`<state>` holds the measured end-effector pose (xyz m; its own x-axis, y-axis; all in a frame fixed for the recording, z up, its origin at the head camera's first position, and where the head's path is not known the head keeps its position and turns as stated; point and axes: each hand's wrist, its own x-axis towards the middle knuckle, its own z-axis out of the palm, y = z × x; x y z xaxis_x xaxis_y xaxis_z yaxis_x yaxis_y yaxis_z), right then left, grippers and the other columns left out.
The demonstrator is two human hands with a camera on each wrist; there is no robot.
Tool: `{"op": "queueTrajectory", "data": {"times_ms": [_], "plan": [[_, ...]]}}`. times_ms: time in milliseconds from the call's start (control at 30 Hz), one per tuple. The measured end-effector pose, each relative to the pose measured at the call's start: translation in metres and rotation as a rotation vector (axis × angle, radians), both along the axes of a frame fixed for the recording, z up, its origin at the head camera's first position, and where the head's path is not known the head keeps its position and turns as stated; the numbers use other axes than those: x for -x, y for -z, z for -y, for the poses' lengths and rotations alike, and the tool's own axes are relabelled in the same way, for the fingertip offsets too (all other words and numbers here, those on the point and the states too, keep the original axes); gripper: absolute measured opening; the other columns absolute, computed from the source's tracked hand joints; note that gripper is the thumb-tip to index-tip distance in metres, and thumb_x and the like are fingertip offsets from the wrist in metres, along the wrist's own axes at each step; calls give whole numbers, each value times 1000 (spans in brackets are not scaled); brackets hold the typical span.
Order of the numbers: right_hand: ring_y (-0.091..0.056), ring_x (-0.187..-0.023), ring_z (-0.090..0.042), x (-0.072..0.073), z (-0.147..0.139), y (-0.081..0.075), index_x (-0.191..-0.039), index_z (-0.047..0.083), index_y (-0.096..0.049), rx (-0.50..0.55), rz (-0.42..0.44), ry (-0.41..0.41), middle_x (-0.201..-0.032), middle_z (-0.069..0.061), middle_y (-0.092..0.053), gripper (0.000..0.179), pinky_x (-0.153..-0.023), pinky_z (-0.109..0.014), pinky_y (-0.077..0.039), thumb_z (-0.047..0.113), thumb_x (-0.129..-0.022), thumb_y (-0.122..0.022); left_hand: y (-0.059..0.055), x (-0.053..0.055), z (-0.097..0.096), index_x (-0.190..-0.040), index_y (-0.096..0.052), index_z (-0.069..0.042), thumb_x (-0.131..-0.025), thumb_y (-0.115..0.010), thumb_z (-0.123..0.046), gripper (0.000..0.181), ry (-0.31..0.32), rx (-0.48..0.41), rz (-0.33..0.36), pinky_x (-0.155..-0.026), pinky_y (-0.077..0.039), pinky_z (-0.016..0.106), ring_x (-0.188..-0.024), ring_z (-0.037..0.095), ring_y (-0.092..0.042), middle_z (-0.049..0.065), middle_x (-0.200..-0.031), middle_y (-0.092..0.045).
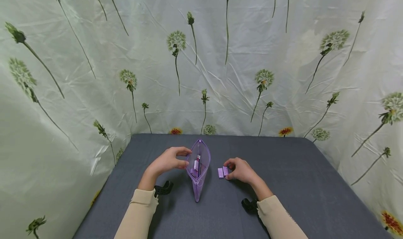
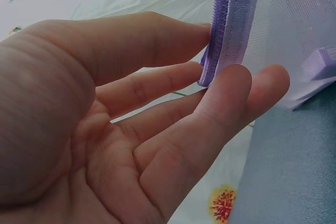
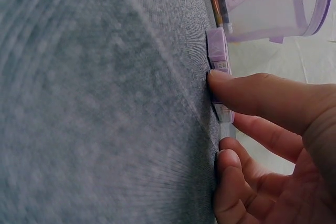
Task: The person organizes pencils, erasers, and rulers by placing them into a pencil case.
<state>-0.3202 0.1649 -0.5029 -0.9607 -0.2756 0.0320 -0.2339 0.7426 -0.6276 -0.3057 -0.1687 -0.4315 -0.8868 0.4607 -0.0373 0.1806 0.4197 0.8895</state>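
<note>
A purple mesh zip pouch [image 1: 197,190] stands unzipped on the table, its mouth spread wide. My left hand [image 1: 168,161] pinches the zipper edge [image 2: 233,30] on the pouch's left side between thumb and fingers. Inside lie a light purple block [image 1: 196,166] and thin pencil-like sticks [image 1: 199,159]. To the right of the pouch, two small purple eraser-like blocks lie side by side. My right hand [image 1: 241,170] grips the right block [image 1: 225,171] between thumb and fingers, down at the table surface. The left block [image 1: 220,173] sits against it, untouched by my fingers.
The dark grey table [image 1: 277,162] reaches back to a pale curtain [image 1: 151,57] printed with dandelions, which also hangs at both sides. A black strap mount [image 1: 164,188] is on my left wrist, and another black mount [image 1: 249,205] is on my right.
</note>
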Motion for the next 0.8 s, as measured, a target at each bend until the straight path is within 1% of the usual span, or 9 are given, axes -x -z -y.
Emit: {"op": "queueTrajectory", "data": {"times_ms": [200,333,467,567,700,800], "plan": [[-54,-83,-16,0,0,1,-102,21,-75,3,-1,1,-89,1,-60,42,-74,-39,-47,12,-67,-94,0,-1,0,-140,-57,-2,-93,-72,-7,49,-3,-16,9,-84,-59,39,-116,30,-63,21,-142,-54],[-53,-81,-16,1,-1,3,-103,20,-74,7,-7,-5,-88,1,-59,41,-72,-38,-47,12,-67,-94,0,-1,-1,-139,-57,-2,-93,-71,-5,48,-6,-15,2,-83,-59,38,-112,28,-65,23,-142,-54],[-53,-77,-16,2,-2,4,-102,18,-74,24,-6,-2,-86,1,-60,40,-69,-35,-46,11,-68,-93,1,-1,-1,-136,-60,-6,-93,-71,-5,45,-7,-9,-1,-82,-59,39,-107,25,-68,22,-142,-54],[-53,-74,-16,2,-1,3,-102,17,-74,50,-3,5,-83,0,-60,40,-66,-34,-45,8,-68,-93,2,-1,0,-135,-61,-9,-93,-72,-5,44,-7,-12,0,-83,-59,39,-108,25,-67,22,-142,-54],[-53,-71,-16,2,-1,2,-102,16,-73,75,2,16,-81,0,-61,39,-63,-33,-45,6,-69,-92,0,-1,-1,-136,-60,-6,-93,-72,-6,45,2,-22,-3,-82,-59,39,-109,25,-67,23,-142,-53],[-54,-70,-16,1,-1,0,-103,15,-73,91,7,18,-81,-1,-62,40,-60,-32,-45,4,-69,-91,-1,-1,-1,-138,-58,-3,-93,-71,-6,47,12,-21,-4,-82,-59,39,-104,25,-69,23,-142,-53]]}}
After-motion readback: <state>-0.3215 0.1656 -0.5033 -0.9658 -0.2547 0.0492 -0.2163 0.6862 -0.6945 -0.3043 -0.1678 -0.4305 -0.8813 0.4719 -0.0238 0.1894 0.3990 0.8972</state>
